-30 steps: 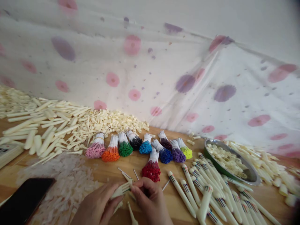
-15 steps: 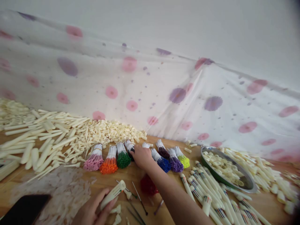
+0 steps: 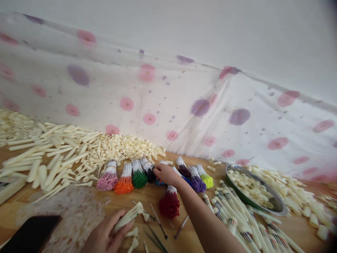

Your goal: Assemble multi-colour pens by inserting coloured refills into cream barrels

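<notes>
My left hand (image 3: 106, 230) is closed around a cream multicolour pen barrel (image 3: 129, 217), its slotted end tilted up to the right. Stretched across the table, my right hand (image 3: 167, 175) has its fingers bent down together over a light blue refill bundle (image 3: 160, 182); the fingertips are partly hidden, and what they pinch does not show. Just left of it lies a black refill bundle (image 3: 147, 169). Nearer me are a dark red bundle (image 3: 169, 203), a loose black-tipped refill (image 3: 158, 221), a purple-tipped refill (image 3: 181, 227) and dark tweezers (image 3: 155, 240).
Pink (image 3: 107, 177), orange (image 3: 124, 181), green (image 3: 139, 175) and purple (image 3: 197, 181) bundles form a row. Cream parts (image 3: 60, 154) heap up behind and left. A metal bowl (image 3: 280, 207) and several pens (image 3: 231, 207) lie right; a phone (image 3: 33, 233) lies left.
My right hand has shifted slightly to the right, from beside the black bundle to over the light blue one. More of the dark red bundle shows. My left hand keeps the pen barrel.
</notes>
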Demonstrator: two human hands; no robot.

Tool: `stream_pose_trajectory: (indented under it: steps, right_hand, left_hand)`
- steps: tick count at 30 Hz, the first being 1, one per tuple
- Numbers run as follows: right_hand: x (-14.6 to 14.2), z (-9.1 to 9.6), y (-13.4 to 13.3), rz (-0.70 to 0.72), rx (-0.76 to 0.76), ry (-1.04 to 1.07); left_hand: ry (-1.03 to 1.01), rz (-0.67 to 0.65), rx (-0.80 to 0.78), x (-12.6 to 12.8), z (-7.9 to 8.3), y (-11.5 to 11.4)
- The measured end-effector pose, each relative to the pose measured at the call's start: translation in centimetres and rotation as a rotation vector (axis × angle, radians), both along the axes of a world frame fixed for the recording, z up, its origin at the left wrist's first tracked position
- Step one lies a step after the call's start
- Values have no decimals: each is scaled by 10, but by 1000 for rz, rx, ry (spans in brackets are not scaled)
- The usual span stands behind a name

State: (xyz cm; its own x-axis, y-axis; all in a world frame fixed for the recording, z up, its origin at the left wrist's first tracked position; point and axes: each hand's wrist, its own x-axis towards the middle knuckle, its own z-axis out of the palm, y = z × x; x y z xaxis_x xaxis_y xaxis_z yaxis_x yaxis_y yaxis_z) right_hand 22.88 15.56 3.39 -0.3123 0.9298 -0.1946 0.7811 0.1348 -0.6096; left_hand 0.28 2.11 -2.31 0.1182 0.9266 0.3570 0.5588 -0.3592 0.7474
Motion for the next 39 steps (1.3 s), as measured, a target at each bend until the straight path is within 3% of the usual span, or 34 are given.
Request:
stream_pose_trajectory:
  steps: [4,7,10,14,22,39]
  right_hand:
    - [23,14,-57,118,78,241]
    - [43,24,-98,265,8,425]
    - [55,23,-120,338,-92,597]
    - [57,11,-122,342,-206,814]
    - [50,-2,-117,368,-325,899]
    - [41,-5,-117,418,-387,887]
  left_hand:
    - [4,-30,75,-4,2,3]
    - [90,-52,229,-8,7,7]
    - [225,-119,307,-9,15,9]
    - [330,-212,357,-7,26,6]
    - [446,-279,427,1,38,2]
    - [418,-320,374,4,38,-1]
